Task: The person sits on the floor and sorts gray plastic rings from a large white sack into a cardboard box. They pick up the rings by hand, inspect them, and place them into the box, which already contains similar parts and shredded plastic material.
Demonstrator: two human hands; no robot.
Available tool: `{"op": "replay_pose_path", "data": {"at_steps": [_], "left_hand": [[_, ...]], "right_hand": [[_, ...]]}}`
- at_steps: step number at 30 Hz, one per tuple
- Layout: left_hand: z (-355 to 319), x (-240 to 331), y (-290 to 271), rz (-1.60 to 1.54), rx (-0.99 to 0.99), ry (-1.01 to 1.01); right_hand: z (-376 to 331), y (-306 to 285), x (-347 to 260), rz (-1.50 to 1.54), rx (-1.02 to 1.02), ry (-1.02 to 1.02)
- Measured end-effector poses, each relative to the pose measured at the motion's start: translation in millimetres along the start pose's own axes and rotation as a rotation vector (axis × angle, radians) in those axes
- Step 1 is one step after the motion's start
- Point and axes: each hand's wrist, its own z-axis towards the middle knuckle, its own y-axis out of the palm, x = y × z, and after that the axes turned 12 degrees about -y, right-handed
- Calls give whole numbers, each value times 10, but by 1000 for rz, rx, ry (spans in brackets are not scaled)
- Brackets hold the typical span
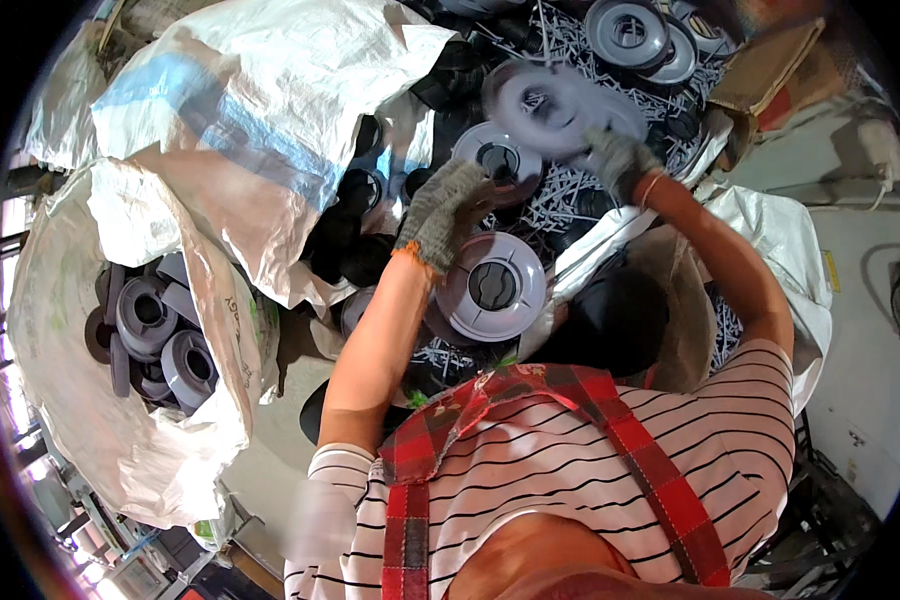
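Note:
My right hand (620, 162), in a grey knit glove, grips a grey round plastic flange (540, 105) by its near edge; motion blurs the part, and a second disc may overlap it. My left hand (445, 212), gloved with an orange cuff, is half curled with its fingers apart and nothing visibly in it. It hovers beside a grey flange with a black centre (515, 165). Just below that hand lies another grey flange (492, 287) with a round black centre and thin ribs.
Many small pale plastic pins (560, 195) and black round caps (360, 190) lie around the flanges. At left, an open white woven sack (60, 330) holds several grey rings (148, 310). A white and blue sheet (240, 120) drapes behind; a cardboard box (765, 75) stands far right.

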Motion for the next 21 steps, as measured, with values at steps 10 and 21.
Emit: {"op": "replay_pose_path", "data": {"at_steps": [10,21], "left_hand": [[-124,186,-203,660,482,672],[-713,232,-373,-61,356,468]], "right_hand": [[552,-508,-718,150,192,-65],[2140,-248,-486,-225,323,-143]]}}
